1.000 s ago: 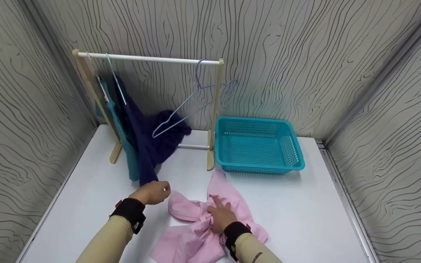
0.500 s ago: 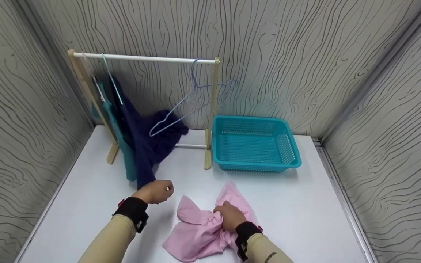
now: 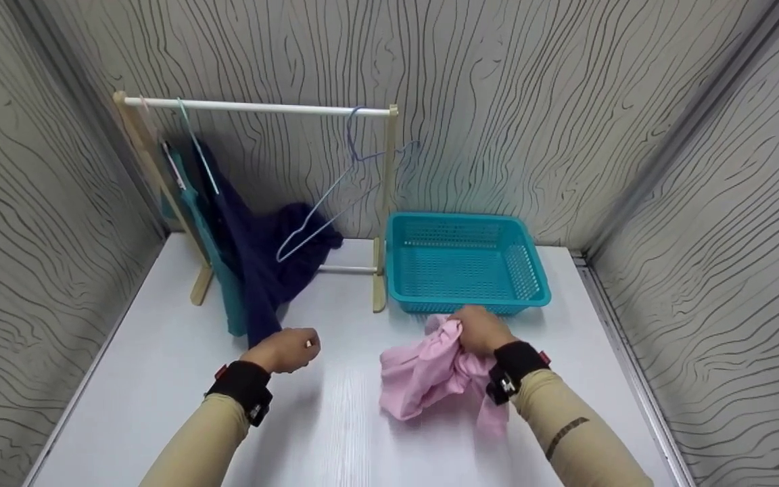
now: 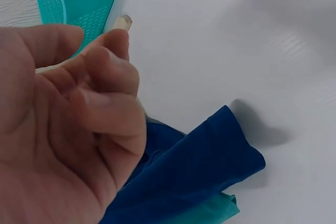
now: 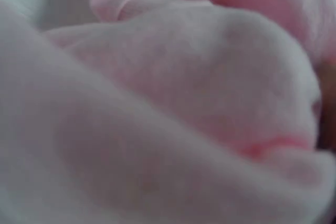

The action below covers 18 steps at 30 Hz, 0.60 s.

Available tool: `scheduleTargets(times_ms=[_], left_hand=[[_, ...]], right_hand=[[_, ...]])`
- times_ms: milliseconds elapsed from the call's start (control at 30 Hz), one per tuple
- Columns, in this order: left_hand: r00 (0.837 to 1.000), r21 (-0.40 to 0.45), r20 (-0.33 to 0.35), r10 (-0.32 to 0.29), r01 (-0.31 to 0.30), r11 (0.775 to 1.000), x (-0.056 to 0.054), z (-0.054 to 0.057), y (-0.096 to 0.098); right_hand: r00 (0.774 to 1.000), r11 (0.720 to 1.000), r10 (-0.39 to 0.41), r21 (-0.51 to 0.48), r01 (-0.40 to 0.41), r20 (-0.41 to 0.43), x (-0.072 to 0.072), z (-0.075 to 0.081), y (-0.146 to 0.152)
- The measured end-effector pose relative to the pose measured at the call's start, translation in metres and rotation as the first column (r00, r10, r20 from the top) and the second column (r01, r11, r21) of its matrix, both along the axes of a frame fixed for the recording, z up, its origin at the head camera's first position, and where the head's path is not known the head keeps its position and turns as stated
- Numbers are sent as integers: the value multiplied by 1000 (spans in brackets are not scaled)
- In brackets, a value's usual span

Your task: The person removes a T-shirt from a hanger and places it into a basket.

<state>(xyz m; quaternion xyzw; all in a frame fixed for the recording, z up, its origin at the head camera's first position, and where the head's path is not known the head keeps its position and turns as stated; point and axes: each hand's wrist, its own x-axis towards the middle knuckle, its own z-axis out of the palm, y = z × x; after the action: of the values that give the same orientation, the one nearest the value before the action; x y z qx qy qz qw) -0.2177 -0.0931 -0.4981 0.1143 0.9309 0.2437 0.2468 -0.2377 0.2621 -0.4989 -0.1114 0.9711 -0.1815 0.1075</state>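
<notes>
My right hand grips a crumpled pink garment in front of the basket, with its folds hanging over the white table. Pink fabric fills the right wrist view, hiding most of the fingers. My left hand hovers near the lower end of a navy garment, its fingers loosely curled and holding nothing. In the left wrist view the fingers of the left hand stand apart from the navy sleeve-like piece below them.
A wooden rack with a white rod stands at the back left. Navy and teal garments hang at its left end, and a bare blue hanger at its right. Beside it sits a teal basket. Patterned walls surround the table.
The right hand first lay on the spread pink garment, then gathered it up. It has carried the bunched garment forward and right, towards the basket. The left hand has barely moved.
</notes>
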Motion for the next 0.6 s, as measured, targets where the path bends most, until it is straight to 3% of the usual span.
scheduleTargets(times_ms=[200, 333, 467, 600], left_hand=[[1000, 39, 29, 2, -3, 999, 0, 0, 3], [999, 45, 30, 12, -14, 999, 1, 1, 0], [998, 45, 47, 43, -45, 998, 3, 0, -5], [996, 57, 47, 69, -72, 996, 5, -4, -10]], right_hand=[[999, 999, -11, 49, 13, -34, -28, 68, 23], [996, 997, -22, 74, 28, -83, -50, 106, 33], [990, 992, -93, 75, 101, -106, -68, 131, 44], [974, 981, -162, 82, 176, -160, -84, 141, 53]])
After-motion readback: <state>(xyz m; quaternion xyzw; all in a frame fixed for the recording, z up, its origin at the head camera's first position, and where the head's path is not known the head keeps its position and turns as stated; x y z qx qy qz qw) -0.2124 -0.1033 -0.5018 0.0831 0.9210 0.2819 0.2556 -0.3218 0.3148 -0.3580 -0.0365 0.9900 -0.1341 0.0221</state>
